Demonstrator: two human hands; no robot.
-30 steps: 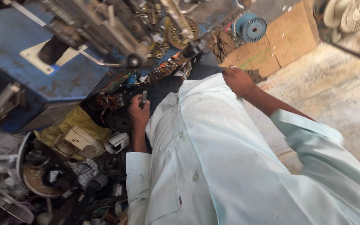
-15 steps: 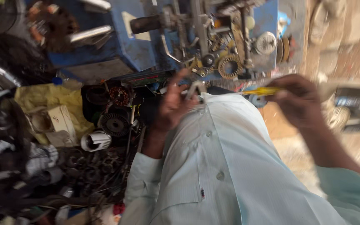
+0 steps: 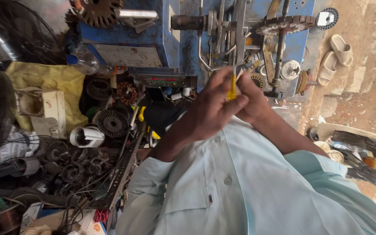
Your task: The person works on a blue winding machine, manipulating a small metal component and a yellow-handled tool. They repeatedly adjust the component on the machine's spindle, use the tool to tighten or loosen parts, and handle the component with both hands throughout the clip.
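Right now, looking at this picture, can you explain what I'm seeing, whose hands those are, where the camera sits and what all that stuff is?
The camera sits on a person's head and looks down their pale shirt. Both hands meet in front of the chest: the left hand and the right hand together grip a thin yellow tool. Ahead stands a blue machine with gears and rods. To the left lie motor parts, wires and a yellow cloth. Two sandals rest on the ground at right.
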